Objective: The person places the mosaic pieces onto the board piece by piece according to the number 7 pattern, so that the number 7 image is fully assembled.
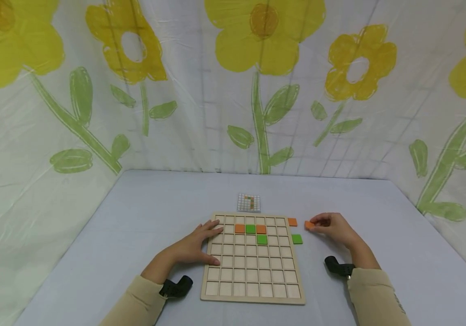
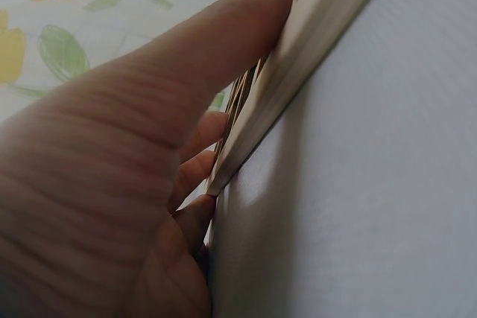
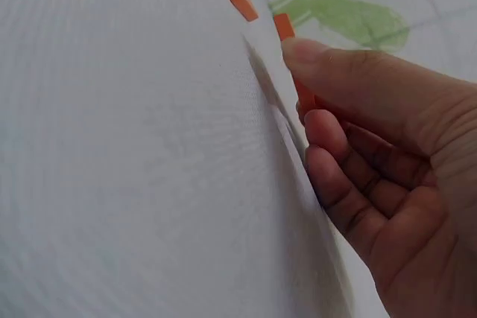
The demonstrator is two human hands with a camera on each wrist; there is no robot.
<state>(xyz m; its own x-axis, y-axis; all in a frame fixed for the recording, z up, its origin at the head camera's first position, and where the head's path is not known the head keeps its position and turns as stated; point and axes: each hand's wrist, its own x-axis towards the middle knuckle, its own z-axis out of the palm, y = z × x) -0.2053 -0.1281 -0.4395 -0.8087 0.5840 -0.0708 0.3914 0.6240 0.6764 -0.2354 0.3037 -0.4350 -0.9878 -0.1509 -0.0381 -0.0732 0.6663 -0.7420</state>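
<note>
A wooden grid board (image 1: 253,299) lies on the table, with two orange tiles and a green tile (image 1: 250,229) side by side in an upper row. Another green tile (image 1: 262,239) sits just below the right-hand orange one. My left hand (image 1: 194,244) rests on the board's left edge, fingers and thumb spread over its frame. Right of the board, my right hand (image 1: 335,228) pinches an orange square tile (image 3: 286,27) between thumb and fingers; in the right wrist view it is lifted off the table.
Beyond the board lies a small pattern card (image 1: 249,203) with a coloured grid. A loose orange tile (image 1: 292,222) and a loose green tile (image 1: 297,239) lie by the board's right edge. A flower-printed curtain (image 1: 200,113) hangs behind the table.
</note>
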